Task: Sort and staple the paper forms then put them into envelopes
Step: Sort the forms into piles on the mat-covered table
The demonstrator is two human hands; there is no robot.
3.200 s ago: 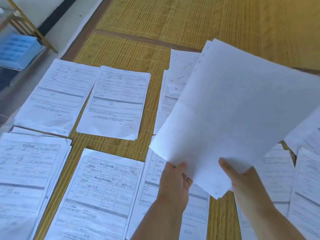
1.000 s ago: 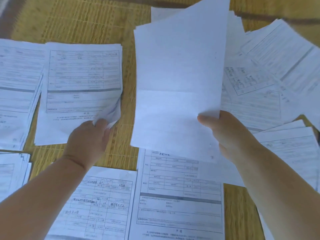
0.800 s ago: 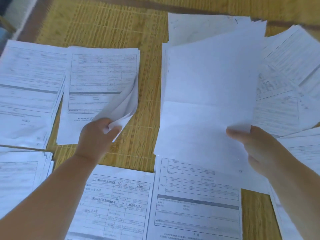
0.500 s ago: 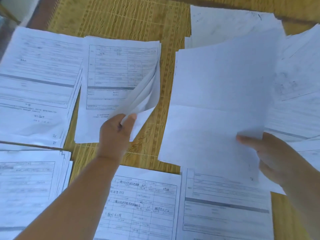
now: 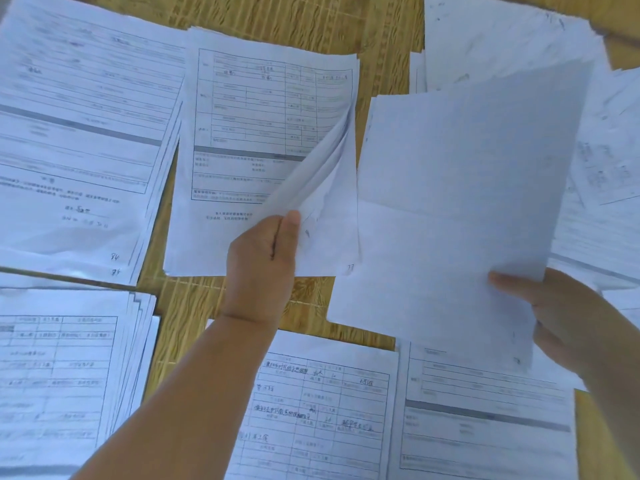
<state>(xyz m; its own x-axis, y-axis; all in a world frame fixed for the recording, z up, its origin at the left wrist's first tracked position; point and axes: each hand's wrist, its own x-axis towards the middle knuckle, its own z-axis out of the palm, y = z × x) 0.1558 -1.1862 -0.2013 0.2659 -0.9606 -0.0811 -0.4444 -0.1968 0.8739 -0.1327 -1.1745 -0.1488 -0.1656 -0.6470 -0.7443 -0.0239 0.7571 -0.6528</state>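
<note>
Paper forms lie in separate stacks on a woven straw mat (image 5: 194, 299). The left hand (image 5: 263, 252) reaches to the middle stack (image 5: 263, 133) in the far row and pinches the near right corner of its upper sheets, curling them up off the pages below; a handwritten number shows on the exposed corner. The right hand (image 5: 568, 320) grips a held sheaf (image 5: 460, 202) by its near right corner, thumb on top, blank side up and raised above the mat just right of the middle stack. A far left stack (image 5: 79, 133) lies beside the middle one, nearly touching it. Along the near edge lie a near left stack (image 5: 59, 375), a handwritten form (image 5: 322, 403) under the left forearm, and a printed form (image 5: 485, 427). More sheets (image 5: 602, 161) fan out, blurred, at the far right.
</note>
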